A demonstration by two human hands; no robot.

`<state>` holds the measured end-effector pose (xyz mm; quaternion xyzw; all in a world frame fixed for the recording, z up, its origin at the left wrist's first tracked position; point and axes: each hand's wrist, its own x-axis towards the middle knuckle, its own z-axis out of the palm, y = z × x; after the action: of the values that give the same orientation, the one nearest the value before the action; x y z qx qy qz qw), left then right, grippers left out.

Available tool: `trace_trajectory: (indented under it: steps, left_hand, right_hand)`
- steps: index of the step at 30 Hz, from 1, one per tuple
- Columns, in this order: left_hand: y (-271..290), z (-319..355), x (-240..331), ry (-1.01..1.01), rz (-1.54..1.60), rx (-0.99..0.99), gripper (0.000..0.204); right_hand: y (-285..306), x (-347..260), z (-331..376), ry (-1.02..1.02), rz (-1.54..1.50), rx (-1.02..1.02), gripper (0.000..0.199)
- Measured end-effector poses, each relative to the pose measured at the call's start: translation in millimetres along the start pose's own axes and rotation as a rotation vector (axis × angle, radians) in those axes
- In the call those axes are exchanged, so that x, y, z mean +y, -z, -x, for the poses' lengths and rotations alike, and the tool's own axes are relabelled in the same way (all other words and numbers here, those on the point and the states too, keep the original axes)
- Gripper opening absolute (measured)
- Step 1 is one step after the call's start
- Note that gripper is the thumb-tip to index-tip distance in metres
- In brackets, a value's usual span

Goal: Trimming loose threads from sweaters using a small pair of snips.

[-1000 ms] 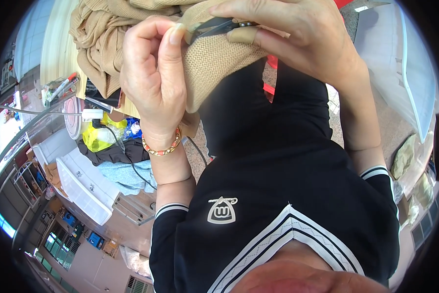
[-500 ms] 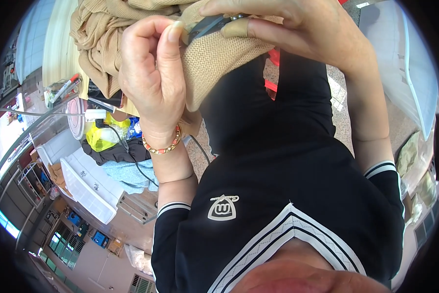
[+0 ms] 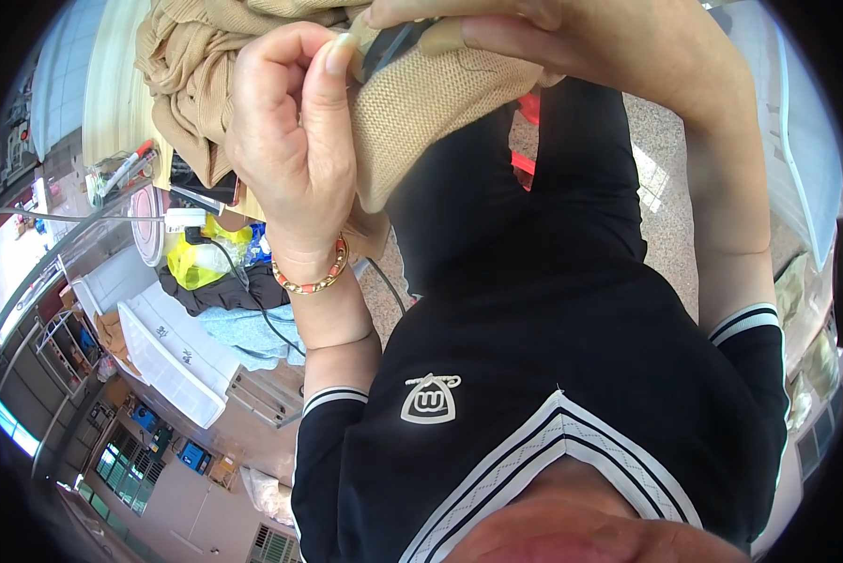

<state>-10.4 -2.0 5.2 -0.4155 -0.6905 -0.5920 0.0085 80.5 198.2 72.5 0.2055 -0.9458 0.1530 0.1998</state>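
At my far left a grey cable point(image 3: 84, 217) is running toward a white plug point(image 3: 185, 220), passing just below a red-tipped pen point(image 3: 126, 167). A round lid point(image 3: 146, 225) is resting beside the plug, and lower down a white bin point(image 3: 173, 366) is sitting at a tilt. A yellow bag point(image 3: 189, 267) is lying on dark cloth point(image 3: 217, 297), with pale blue cloth point(image 3: 252, 333) showing below. Above these, a tan pile point(image 3: 182, 84) of knitted fabric is slumping in loose folds.

My left hand point(image 3: 295, 141) is standing upright in front of the pile, a bracelet point(image 3: 314, 272) circling its wrist. Its thumb and forefinger are pinching the edge of the knit point(image 3: 431, 117), its other fingers curling in. The knit is spreading rightward from that pinch, between my hands and above my dark trousers point(image 3: 572, 197); I cannot tell whether it is joining the pile.

My right hand point(image 3: 553, 38) is reaching over from the right, its fingers closing around a dark tool point(image 3: 393, 45). The tool's narrow end is pointing toward my left thumb; my fingers are hiding the rest. Something red point(image 3: 523, 167) is showing between my legs. At far right, clear plastic point(image 3: 811, 141) is standing near my forearm.
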Motion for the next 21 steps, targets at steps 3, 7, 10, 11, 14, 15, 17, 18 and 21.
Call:
trace_trajectory:
  steps: [3, 7, 10, 11, 14, 15, 17, 18, 21]
  left_hand:
    - [-2, -2, -1, -0.025, -0.009, -0.006, 0.006]
    - [0, 1, -2, -0.009, -0.005, 0.009, 0.006]
    - [-1, 0, -1, 0.006, 0.041, 0.003, 0.008]
    - [-1, 1, 0, 0.021, 0.077, 0.003, 0.009]
    - [-3, 5, 0, 0.097, 0.332, 0.092, 0.011]
    - [3, 6, 0, 0.115, 0.308, 0.090, 0.011]
    - [16, 9, -9, 0.089, 0.266, 0.182, 0.010]
    - [25, 13, -16, 0.121, 0.195, 0.219, 0.014]
    - [58, 33, -24, 0.299, 0.154, 0.103, 0.027]
  right_hand:
    - [2, 0, 2, -0.002, 0.017, 0.000, 0.019]
    - [-15, 6, 2, 0.084, -0.050, 0.142, 0.021]
    - [-21, 10, 6, 0.153, 0.016, 0.204, 0.022]
    - [-27, 11, 7, 0.157, 0.013, 0.204, 0.022]
    - [-31, 10, 10, 0.139, -0.246, 0.407, 0.024]
    - [-12, 4, 16, -0.013, -0.200, 0.238, 0.026]
    - [-4, -2, 20, -0.220, -0.245, 0.140, 0.033]
    - [-6, -5, 22, -0.214, -0.251, 0.132, 0.033]
    - [-16, -15, 23, -0.484, -0.564, 0.134, 0.045]
